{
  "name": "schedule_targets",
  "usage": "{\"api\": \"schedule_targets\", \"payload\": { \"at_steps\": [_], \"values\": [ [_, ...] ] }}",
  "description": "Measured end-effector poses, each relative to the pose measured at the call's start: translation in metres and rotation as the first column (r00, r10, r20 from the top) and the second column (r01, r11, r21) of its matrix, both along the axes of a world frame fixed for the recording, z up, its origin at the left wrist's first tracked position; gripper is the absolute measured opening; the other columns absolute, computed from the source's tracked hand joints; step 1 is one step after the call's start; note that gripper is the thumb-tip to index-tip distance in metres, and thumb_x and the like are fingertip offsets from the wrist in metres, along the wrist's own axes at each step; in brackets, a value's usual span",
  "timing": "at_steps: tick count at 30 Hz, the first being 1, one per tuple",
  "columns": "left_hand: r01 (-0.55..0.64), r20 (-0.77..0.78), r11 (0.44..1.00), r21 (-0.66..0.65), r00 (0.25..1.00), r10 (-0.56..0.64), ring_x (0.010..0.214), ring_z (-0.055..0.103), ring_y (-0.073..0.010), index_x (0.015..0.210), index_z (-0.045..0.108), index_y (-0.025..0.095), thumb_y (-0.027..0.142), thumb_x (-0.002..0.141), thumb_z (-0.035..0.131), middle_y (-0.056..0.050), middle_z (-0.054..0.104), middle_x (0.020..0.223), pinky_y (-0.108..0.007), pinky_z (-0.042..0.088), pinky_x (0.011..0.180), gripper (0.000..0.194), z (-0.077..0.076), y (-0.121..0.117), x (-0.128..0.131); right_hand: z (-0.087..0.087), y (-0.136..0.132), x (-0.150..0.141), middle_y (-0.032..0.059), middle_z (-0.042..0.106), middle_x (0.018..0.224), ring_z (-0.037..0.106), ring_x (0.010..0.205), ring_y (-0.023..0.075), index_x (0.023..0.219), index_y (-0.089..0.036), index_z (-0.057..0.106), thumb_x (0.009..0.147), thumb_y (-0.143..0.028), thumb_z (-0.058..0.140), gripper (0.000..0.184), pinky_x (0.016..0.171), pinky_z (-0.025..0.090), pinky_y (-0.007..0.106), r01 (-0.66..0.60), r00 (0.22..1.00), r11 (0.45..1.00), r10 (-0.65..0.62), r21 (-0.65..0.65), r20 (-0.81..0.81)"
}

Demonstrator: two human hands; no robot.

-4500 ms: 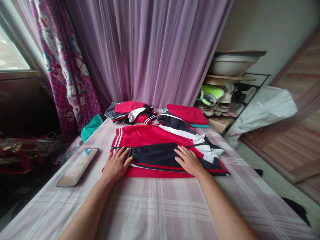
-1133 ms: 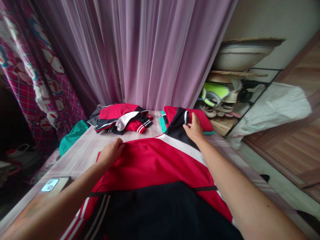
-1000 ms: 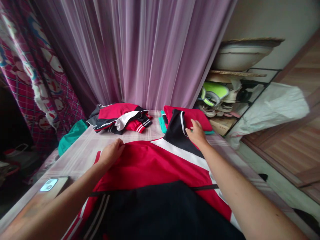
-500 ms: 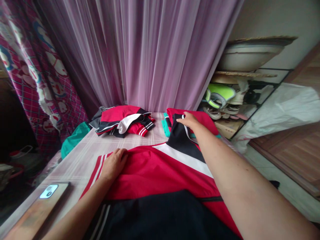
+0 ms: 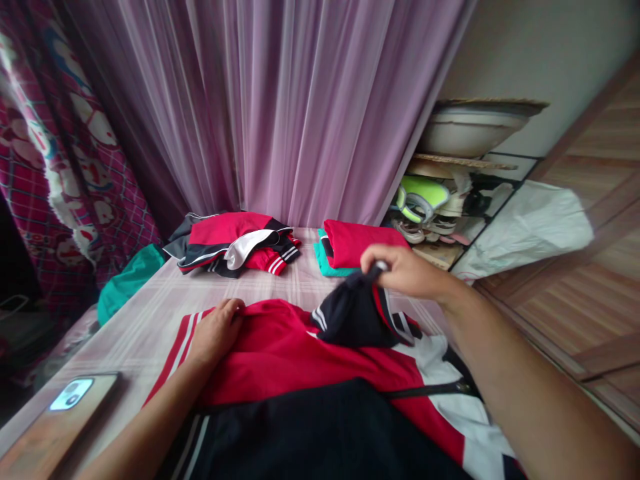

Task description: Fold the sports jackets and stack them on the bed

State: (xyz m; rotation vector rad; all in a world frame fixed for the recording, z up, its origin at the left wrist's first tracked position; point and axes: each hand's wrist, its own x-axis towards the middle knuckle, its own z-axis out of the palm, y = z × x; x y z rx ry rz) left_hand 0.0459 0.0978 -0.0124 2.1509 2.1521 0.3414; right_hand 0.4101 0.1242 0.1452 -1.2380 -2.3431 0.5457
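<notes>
A red, black and white track jacket [image 5: 305,367] is spread across the table in front of me, its near side running out of the bottom of the view. My right hand [image 5: 395,267] is closed on the black sleeve [image 5: 350,310], pinching it up off the table so that it bunches over the jacket's far right part. The sleeve's striped cuff hangs toward the left. By the striped hem, my left hand [image 5: 217,333] rests on the jacket's far left edge, fingers curled over the cloth. A zipper [image 5: 430,390] shows at the right, beside the white panel.
At the table's far side lie a loosely piled jacket [image 5: 230,240] and a folded red garment [image 5: 367,241] on a green one [image 5: 333,270]. A phone [image 5: 65,417] lies at near left. Beyond the right edge stands a shoe rack [image 5: 465,167]; curtains [image 5: 300,113] hang behind.
The jacket was folded lower and flat under both hands, then opened out. In the last half second my right hand pulled the sleeve back toward me; my left hand stays at the hem.
</notes>
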Motion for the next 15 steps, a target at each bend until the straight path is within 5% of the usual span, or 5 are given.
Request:
{"api": "schedule_targets", "payload": {
  "at_steps": [2,4,5,10,15],
  "values": [
    [-0.008,0.016,1.0,-0.011,1.0,0.008,0.105,0.068,-0.0248,0.115,0.057,0.023,0.03,0.095,0.04,-0.008,0.068,0.12,-0.033,0.052,0.081,0.027,0.001,-0.001,0.0,-0.007,0.041,0.003,0.0111,0.066,0.11,0.059,0.107,0.0264,0.106,-0.018,0.066,0.079,-0.019,0.046,0.034,0.097,0.046,0.04,0.516,0.854,0.79,-0.447,0.332,-0.265],
    [-0.015,0.026,1.0,-0.009,1.0,0.015,0.107,0.067,-0.0243,0.121,0.054,0.023,0.031,0.096,0.04,-0.008,0.069,0.12,-0.033,0.052,0.084,0.03,0.001,-0.001,0.001,-0.021,0.072,0.009,0.0177,0.056,0.135,0.048,0.127,0.0301,0.131,-0.013,0.055,0.082,-0.02,0.045,0.05,0.108,0.038,0.046,0.728,0.685,0.536,-0.588,0.427,-0.43],
    [-0.017,0.025,1.0,-0.004,1.0,0.017,0.108,0.067,-0.024,0.123,0.053,0.023,0.032,0.096,0.041,-0.008,0.068,0.122,-0.033,0.052,0.085,0.031,0.001,-0.001,0.001,-0.031,0.081,0.013,0.0186,0.05,0.142,0.043,0.134,0.0303,0.138,-0.012,0.049,0.083,-0.021,0.046,0.056,0.111,0.036,0.047,0.736,0.674,0.494,-0.593,0.462,-0.44],
    [-0.015,-0.012,1.0,0.002,1.0,0.015,0.111,0.066,-0.0243,0.123,0.055,0.022,0.032,0.097,0.039,-0.009,0.065,0.128,-0.034,0.051,0.09,0.032,-0.002,0.001,0.002,-0.092,0.069,0.035,0.0158,0.06,0.134,0.054,0.127,0.0283,0.124,-0.015,0.064,0.084,-0.028,0.049,0.045,0.107,0.043,0.044,0.563,0.823,0.628,-0.49,0.537,-0.288],
    [-0.041,-0.031,0.999,0.03,0.999,0.042,0.105,0.067,-0.0259,0.126,0.056,0.022,0.034,0.097,0.04,-0.01,0.063,0.127,-0.036,0.054,0.084,0.035,-0.005,0.002,0.003,-0.136,0.027,0.035,0.0067,0.077,0.096,0.071,0.088,0.0228,0.1,-0.022,0.074,0.088,-0.028,0.045,0.032,0.082,0.056,0.035,0.513,0.856,0.81,-0.509,0.283,-0.093]
  ]
}}
